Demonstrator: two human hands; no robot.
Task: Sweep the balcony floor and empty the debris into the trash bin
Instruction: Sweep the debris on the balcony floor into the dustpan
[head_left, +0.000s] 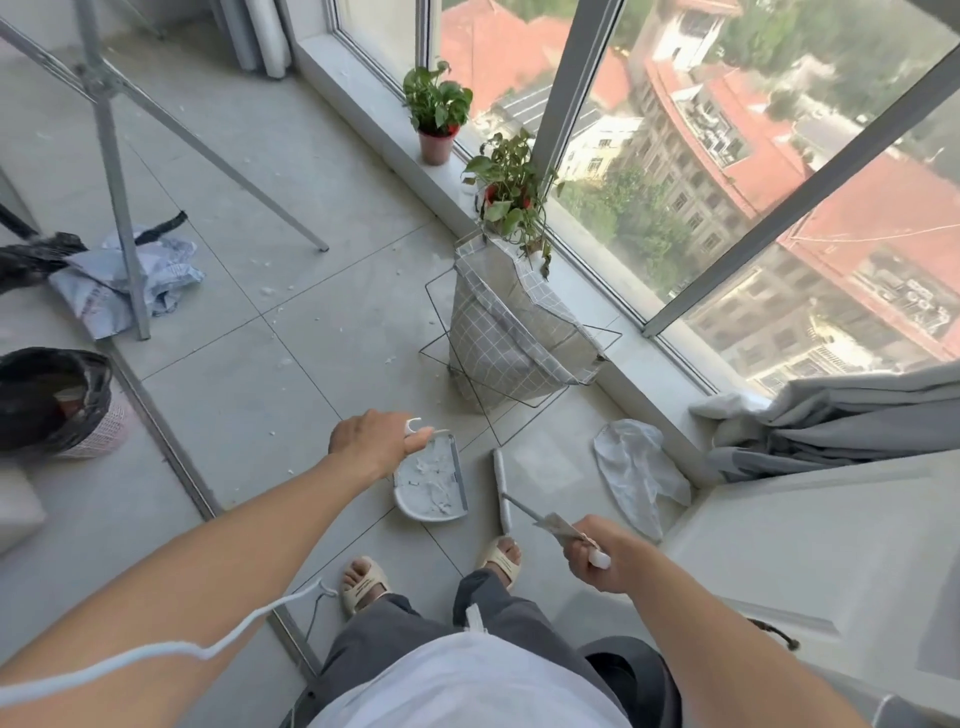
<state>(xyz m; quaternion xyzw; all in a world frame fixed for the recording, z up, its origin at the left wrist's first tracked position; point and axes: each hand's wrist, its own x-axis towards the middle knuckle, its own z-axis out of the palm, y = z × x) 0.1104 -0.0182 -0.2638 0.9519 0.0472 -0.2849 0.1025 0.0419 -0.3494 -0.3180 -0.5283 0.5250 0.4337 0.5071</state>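
Grey balcony floor tiles (249, 395) carry scattered white scraps. Left hand (371, 441) grips the handle of the dustpan (431, 486), full of debris, resting on the floor. Right hand (602, 558) grips the broom (503, 486) handle. Black-lined trash bin (57, 402) stands far left.

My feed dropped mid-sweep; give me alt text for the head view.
Left hand holds the handle of a white plastic dustpan full of pale debris; right hand grips a grey broom. A black-lined pink trash bin stands to the left.
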